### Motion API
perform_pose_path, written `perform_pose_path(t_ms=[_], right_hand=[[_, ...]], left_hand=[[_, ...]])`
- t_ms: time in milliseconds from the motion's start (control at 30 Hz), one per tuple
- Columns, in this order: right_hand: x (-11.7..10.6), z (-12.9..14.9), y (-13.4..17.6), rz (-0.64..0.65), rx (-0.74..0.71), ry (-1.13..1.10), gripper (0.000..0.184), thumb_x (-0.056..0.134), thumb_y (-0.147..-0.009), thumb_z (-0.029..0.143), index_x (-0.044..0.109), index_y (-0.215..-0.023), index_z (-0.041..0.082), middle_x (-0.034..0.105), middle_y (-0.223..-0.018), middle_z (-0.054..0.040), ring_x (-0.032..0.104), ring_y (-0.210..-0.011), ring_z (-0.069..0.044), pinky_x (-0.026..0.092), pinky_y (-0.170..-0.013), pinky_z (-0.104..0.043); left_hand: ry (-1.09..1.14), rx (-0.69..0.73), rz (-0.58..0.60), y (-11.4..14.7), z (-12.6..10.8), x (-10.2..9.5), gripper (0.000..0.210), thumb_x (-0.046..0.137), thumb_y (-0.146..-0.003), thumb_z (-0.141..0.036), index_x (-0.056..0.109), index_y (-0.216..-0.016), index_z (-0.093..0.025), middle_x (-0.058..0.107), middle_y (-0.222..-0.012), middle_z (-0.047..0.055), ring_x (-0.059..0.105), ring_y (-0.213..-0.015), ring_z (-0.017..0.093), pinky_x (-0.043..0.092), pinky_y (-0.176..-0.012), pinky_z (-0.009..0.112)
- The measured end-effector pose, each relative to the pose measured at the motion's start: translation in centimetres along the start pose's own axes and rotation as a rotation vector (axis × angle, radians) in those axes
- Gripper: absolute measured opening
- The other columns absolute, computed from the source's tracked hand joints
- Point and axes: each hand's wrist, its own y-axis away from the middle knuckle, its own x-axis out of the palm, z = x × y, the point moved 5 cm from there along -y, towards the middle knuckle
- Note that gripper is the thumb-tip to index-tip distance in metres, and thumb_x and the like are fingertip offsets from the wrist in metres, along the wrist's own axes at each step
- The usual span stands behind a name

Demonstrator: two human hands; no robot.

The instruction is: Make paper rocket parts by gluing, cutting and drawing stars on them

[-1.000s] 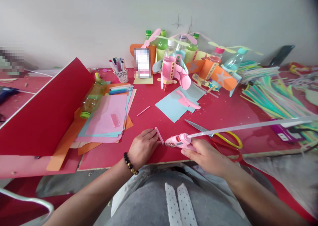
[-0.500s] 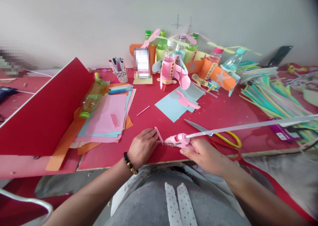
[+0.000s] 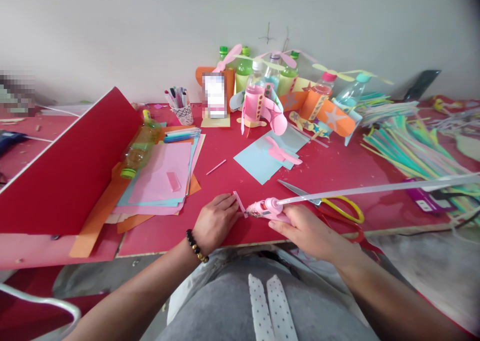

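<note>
My right hand (image 3: 305, 228) is wrapped round the handle of a pink hot glue gun (image 3: 267, 208). A long whitish glue stick (image 3: 375, 187) runs out of the gun's back toward the right edge. The nozzle points left and meets the lower end of a narrow folded pink paper strip (image 3: 239, 201) on the table. My left hand (image 3: 216, 221), with a beaded bracelet at the wrist, rests low on the table, its fingers together and holding that strip at its near side. The fingertips are partly hidden. Scissors (image 3: 341, 208) with yellow and red handles lie just beyond my right hand.
Coloured paper sheets (image 3: 161, 171) and a green plastic bottle (image 3: 137, 153) lie left, beside a leaning red board (image 3: 86, 166). Bottle planes (image 3: 255, 101) with paper propellers stand at the back. Many coloured strips (image 3: 416, 151) and a purple box (image 3: 427, 197) lie right. A pink propeller (image 3: 281, 151) rests on blue paper (image 3: 258, 158).
The glue gun and my right hand have shifted slightly left, with the nozzle at the strip's lower end. My left hand and the strip stay in place.
</note>
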Motion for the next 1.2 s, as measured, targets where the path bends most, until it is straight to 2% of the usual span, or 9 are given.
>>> perform_pose_path(t_ms=[167, 267, 367, 433, 533, 733, 933, 1067, 1200], right_hand=[[-0.2, -0.2, 0.5, 0.051, 0.036, -0.107, 0.04, 0.055, -0.09, 0.024, 0.06, -0.129, 0.027, 0.068, -0.119, -0.0054, 0.06, -0.116, -0.025, 0.045, -0.102, -0.041], [-0.6, -0.8, 0.7, 0.006, 0.039, -0.245, 0.034, 0.053, -0.092, 0.03, 0.062, -0.125, 0.025, 0.069, -0.115, -0.0053, 0.059, -0.114, -0.023, 0.043, -0.103, -0.038], [-0.9, -2.5, 1.1, -0.066, 0.136, -0.332, 0.025, 0.056, -0.091, 0.039, 0.066, -0.105, 0.02, 0.068, -0.082, -0.0028, 0.064, -0.081, -0.018, 0.051, -0.077, -0.031], [-0.6, -3.8, 1.5, -0.057, 0.208, -0.419, 0.027, 0.057, -0.089, 0.044, 0.063, -0.085, 0.018, 0.056, -0.062, 0.0017, 0.053, -0.057, -0.012, 0.043, -0.056, -0.025], [-0.2, -5.3, 1.9, -0.041, 0.237, -0.564, 0.035, 0.057, -0.089, 0.046, 0.057, -0.071, 0.016, 0.052, -0.06, 0.0021, 0.046, -0.051, -0.009, 0.035, -0.051, -0.024], [-0.3, -7.0, 2.6, -0.105, 0.282, -0.623, 0.037, 0.054, -0.09, 0.049, 0.066, -0.087, 0.014, 0.055, -0.052, 0.0011, 0.046, -0.049, -0.01, 0.031, -0.049, -0.025], [-0.9, -7.8, 3.0, -0.219, 0.307, -0.684, 0.035, 0.06, -0.084, 0.049, 0.064, -0.081, 0.014, 0.061, -0.054, -0.0008, 0.051, -0.049, -0.01, 0.036, -0.05, -0.023], [-2.2, -9.0, 3.1, -0.347, 0.317, -0.693, 0.033, 0.069, -0.077, 0.048, 0.059, -0.074, 0.016, 0.063, -0.055, -0.0013, 0.054, -0.05, -0.011, 0.039, -0.049, -0.023], [-4.5, -10.8, 3.1, -0.454, 0.379, -0.539, 0.036, 0.079, -0.066, 0.044, 0.061, -0.079, 0.016, 0.064, -0.054, -0.0004, 0.057, -0.051, -0.014, 0.043, -0.051, -0.024]], left_hand=[[-0.013, 0.0, 0.021, 0.1, 0.0, 0.0, 0.025, 0.054, -0.094, -0.031, 0.07, -0.101, -0.013, 0.07, -0.114, 0.009, 0.063, -0.107, 0.023, 0.054, -0.094, 0.036], [-0.04, -0.001, 0.034, 0.0, -0.2, 0.1, 0.026, 0.053, -0.095, -0.031, 0.07, -0.1, -0.013, 0.07, -0.115, 0.008, 0.063, -0.108, 0.023, 0.054, -0.095, 0.035], [-0.077, 0.027, 0.023, -0.1, -0.3, 0.0, 0.029, 0.05, -0.096, -0.032, 0.07, -0.1, -0.011, 0.07, -0.112, 0.009, 0.064, -0.107, 0.023, 0.054, -0.095, 0.035], [-0.096, 0.055, 0.025, -0.1, -0.3, 0.0, 0.029, 0.048, -0.097, -0.03, 0.069, -0.101, -0.01, 0.07, -0.111, 0.01, 0.064, -0.106, 0.023, 0.053, -0.095, 0.034], [-0.106, 0.113, 0.071, -0.1, -0.1, 0.3, 0.027, 0.046, -0.097, -0.024, 0.068, -0.103, -0.01, 0.07, -0.112, 0.01, 0.063, -0.108, 0.022, 0.052, -0.098, 0.035], [-0.035, 0.16, 0.16, -0.4, 0.7, 0.1, 0.024, 0.044, -0.096, -0.013, 0.066, -0.107, -0.012, 0.068, -0.114, 0.008, 0.06, -0.11, 0.021, 0.051, -0.098, 0.033], [-0.038, 0.216, 0.256, -1.5, 0.7, 0.0, 0.021, 0.049, -0.094, -0.012, 0.065, -0.106, -0.01, 0.069, -0.108, 0.01, 0.063, -0.1, 0.022, 0.055, -0.087, 0.033], [-0.073, 0.265, 0.299, -1.7, 0.8, 0.1, 0.02, 0.047, -0.094, -0.01, 0.065, -0.104, -0.01, 0.069, -0.104, 0.01, 0.064, -0.092, 0.021, 0.056, -0.08, 0.033], [-0.095, 0.322, 0.262, -1.5, 0.8, 0.2, 0.023, 0.044, -0.094, -0.009, 0.064, -0.106, -0.008, 0.068, -0.104, 0.012, 0.064, -0.091, 0.021, 0.056, -0.079, 0.034]])
